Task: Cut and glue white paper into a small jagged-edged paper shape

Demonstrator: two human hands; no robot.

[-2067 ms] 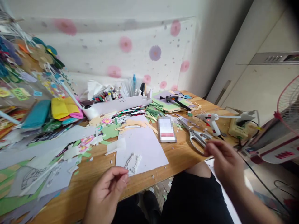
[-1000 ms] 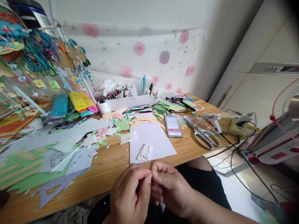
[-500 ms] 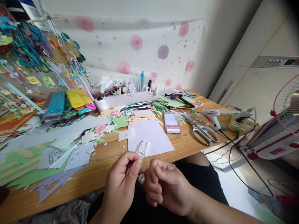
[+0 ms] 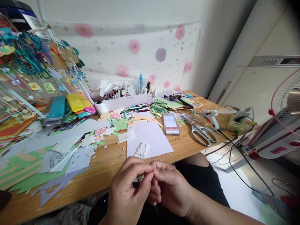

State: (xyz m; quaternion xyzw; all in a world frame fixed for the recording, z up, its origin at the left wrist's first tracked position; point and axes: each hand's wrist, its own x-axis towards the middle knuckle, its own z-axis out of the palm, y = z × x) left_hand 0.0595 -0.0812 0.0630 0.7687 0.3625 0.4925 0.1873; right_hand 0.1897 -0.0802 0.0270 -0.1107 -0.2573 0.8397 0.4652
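Observation:
My left hand (image 4: 127,193) and my right hand (image 4: 170,187) meet just in front of the wooden table's near edge (image 4: 98,184), above my lap. Their fingertips pinch together around something too small to make out. Just beyond them a white paper cutout (image 4: 142,150) lies on a lavender sheet (image 4: 150,137). Neither hand touches the table.
Scissors (image 4: 201,132) and a white glue gun (image 4: 212,117) lie at the right, its cable trailing off the edge. A long white box of pens (image 4: 127,98) stands at the back. Paper scraps (image 4: 58,159) cover the left side. A fan (image 4: 284,103) stands at far right.
My right hand came in from beside the scissors to meet my left hand in front of the table. Half a second ago the fingertips were slightly apart; now they touch.

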